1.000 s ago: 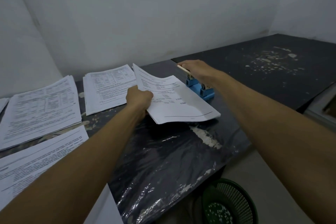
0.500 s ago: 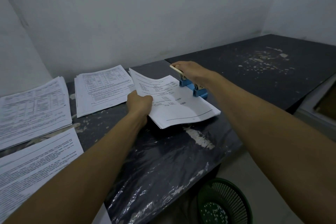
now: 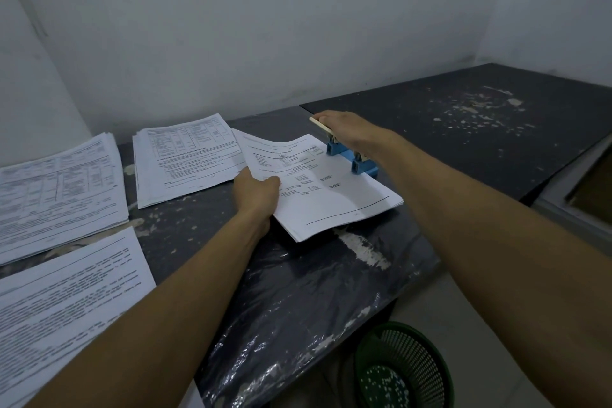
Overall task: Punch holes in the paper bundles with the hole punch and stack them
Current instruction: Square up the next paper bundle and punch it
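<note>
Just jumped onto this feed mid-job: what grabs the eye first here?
The right hand pressing on the blue hole punch mid-table, with the left hand feeding a paper bundle into it. Printed stacks lie to the left; a green basket sits below.

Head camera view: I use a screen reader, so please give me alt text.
A right hand presses on a blue hole punch while the left hand holds a paper bundle in it. More paper stacks lie left on the dark table.
</note>
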Demonstrator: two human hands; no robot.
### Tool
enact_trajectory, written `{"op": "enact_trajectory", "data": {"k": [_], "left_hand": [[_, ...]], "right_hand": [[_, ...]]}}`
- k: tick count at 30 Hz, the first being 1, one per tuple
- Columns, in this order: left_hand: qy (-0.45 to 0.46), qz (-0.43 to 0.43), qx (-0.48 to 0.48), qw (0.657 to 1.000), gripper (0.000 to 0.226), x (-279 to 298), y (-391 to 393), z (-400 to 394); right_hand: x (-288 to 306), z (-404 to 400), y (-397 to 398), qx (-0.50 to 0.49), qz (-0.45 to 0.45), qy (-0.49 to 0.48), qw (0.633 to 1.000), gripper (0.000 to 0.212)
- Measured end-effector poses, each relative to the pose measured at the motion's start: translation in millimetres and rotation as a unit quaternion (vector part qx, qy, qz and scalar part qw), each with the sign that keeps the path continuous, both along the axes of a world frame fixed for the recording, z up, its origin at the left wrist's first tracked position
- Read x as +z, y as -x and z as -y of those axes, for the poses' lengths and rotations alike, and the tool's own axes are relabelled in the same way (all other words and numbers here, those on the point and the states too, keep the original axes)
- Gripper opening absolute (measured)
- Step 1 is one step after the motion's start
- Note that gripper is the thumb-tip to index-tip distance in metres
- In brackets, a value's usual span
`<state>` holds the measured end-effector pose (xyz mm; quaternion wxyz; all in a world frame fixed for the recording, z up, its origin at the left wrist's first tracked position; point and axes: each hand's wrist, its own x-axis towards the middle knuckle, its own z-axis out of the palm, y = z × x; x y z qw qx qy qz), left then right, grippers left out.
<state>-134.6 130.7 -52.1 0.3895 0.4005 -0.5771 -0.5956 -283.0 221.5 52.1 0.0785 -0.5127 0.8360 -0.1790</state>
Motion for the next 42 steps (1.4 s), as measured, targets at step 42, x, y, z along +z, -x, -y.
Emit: {"op": "enact_trajectory", "data": {"k": [42], "left_hand": [[0.028,0.006,-0.008,1.000,0.033,-1.2,-2.6,-1.6]], "right_hand": [[-29.5,15.4,-5.7,-0.018,0.038,0.040,0.998,0.049]]}}
